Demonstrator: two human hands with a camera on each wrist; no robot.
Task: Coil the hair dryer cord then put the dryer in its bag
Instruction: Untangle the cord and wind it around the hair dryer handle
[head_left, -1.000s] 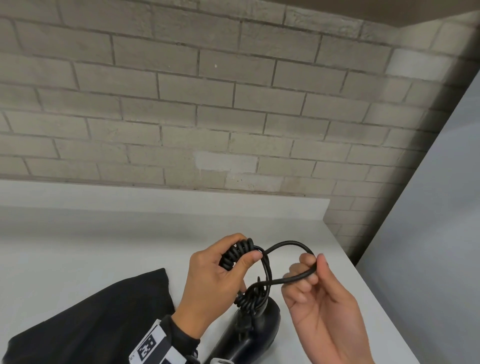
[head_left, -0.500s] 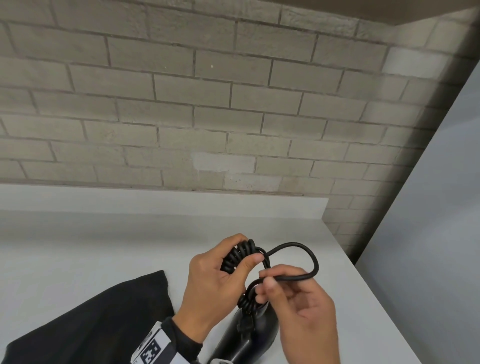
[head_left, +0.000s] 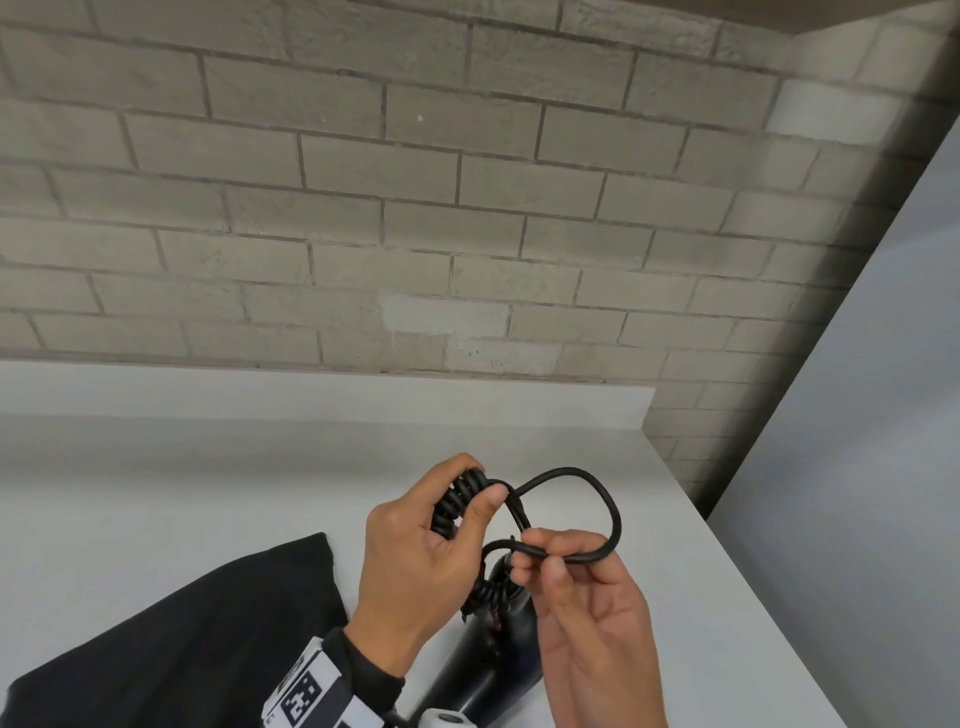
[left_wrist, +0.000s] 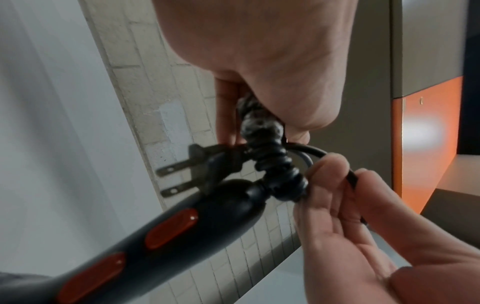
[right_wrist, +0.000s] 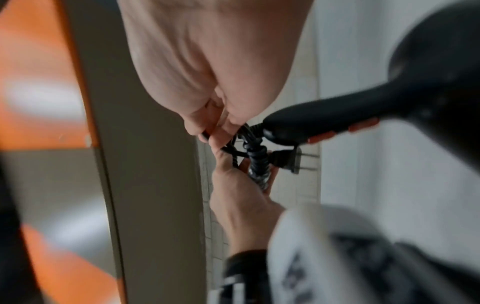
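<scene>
Since a second ago the right hand (head_left: 582, 613) has turned over, pinching the cord loop (head_left: 597, 488); left hand (head_left: 421, 551) grips the coil above the hair dryer (head_left: 488, 660). Black bag (head_left: 208, 634) lies left on the table (head_left: 156, 493).

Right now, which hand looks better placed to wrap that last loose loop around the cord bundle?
The right hand, probably: it already pinches the loose loop, free to swing. The left hand is busy gripping the coiled cord bundle above the hair dryer.

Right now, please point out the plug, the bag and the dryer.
plug (left_wrist: 207, 162): left wrist view, its body.
bag (head_left: 197, 639): head view, its cloth.
dryer (left_wrist: 182, 222): left wrist view, its handle.
</scene>
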